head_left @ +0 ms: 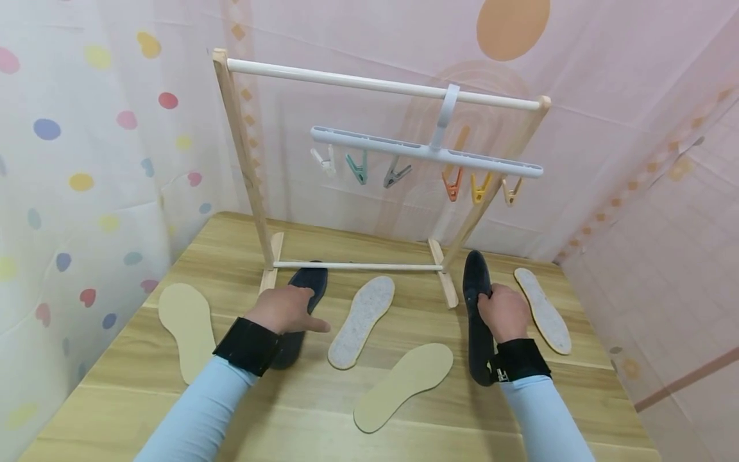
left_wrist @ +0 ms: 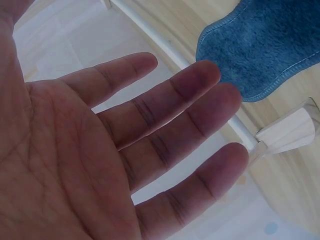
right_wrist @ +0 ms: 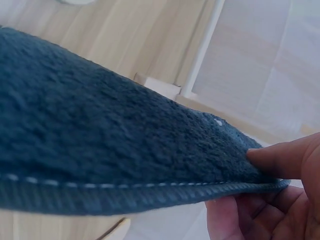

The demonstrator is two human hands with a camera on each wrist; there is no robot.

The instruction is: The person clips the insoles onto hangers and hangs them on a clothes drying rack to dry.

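Two dark blue insoles are in hand: the right hand (head_left: 505,312) pinches one insole's edge (head_left: 478,321), lifting it beside the rack's foot; the left hand (head_left: 284,309), fingers straight, seemingly hovers over the other insole (head_left: 303,301). A firmer pinch would likely steady it.

A: That dark blue insole (right_wrist: 115,145) the right hand (head_left: 504,312) pinches looks fuzzy, like fleece, with a stitched edge.

B: Yeah. The table (head_left: 323,410) is matt wood grain, and the clips (head_left: 398,173) up at 12 o'clock are smooth plastic.
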